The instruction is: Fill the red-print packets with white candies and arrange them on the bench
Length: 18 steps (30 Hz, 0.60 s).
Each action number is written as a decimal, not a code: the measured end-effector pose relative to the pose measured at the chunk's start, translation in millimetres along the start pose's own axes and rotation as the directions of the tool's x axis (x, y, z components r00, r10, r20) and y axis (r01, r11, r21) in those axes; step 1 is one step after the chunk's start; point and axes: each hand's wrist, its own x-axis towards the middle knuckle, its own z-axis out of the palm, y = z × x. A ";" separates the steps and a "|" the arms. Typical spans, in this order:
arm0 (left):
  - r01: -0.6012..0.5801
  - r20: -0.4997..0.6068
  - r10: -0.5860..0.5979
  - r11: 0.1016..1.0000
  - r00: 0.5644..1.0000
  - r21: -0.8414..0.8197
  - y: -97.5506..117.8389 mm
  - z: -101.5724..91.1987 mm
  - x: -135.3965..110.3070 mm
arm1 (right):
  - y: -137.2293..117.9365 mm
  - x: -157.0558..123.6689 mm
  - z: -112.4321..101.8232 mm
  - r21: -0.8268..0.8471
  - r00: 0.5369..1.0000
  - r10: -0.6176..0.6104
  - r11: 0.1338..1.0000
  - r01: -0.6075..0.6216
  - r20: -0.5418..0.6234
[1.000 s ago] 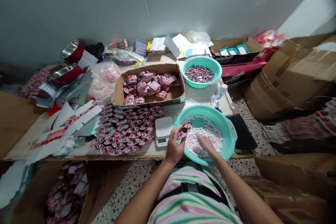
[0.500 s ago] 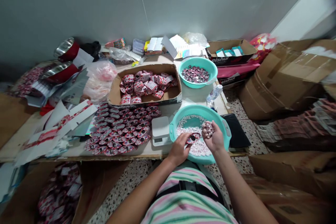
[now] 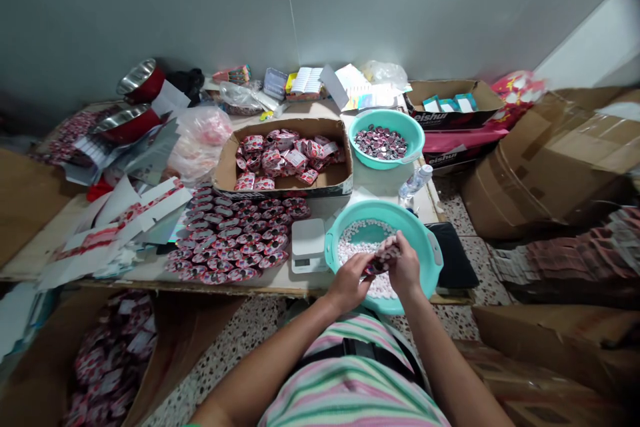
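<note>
Over the near teal basin (image 3: 431, 255) of small white-pink candies (image 3: 350, 250), my two hands meet. A small red patterned pouch (image 3: 374, 267) sits pinched in my left hand (image 3: 350, 282). My right hand (image 3: 404, 265) is cupped around a handful of candies (image 3: 387, 251) and tips against the pouch's top. Left of the basin a small white scale (image 3: 309, 245) stands beside rows of flat red pouches (image 3: 235, 240).
A cardboard tray (image 3: 224, 177) of filled red pouches and a second teal basin (image 3: 415, 141) with dark round lids stand further back. A water bottle (image 3: 416, 181) lies between the basins. Cardboard boxes (image 3: 550, 160) crowd the right; a box of pouches (image 3: 105, 360) sits below left.
My right hand scooped candies out of the basin, lifted them, then came down against the pouch in my left hand. The left hand lowered the pouch toward me.
</note>
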 end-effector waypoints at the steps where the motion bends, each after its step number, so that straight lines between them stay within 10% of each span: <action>1: -0.008 0.003 0.008 1.000 1.000 0.001 -0.3 -0.1 0.1 | -0.6 -0.7 1.2 -0.009 1.000 0.007 1.000 -0.007 0.004; 18: -0.001 -0.080 -0.006 0.996 0.997 -0.087 -2.1 -2.6 1.0 | -3.4 0.8 21.9 0.094 0.997 0.071 0.993 -0.074 0.028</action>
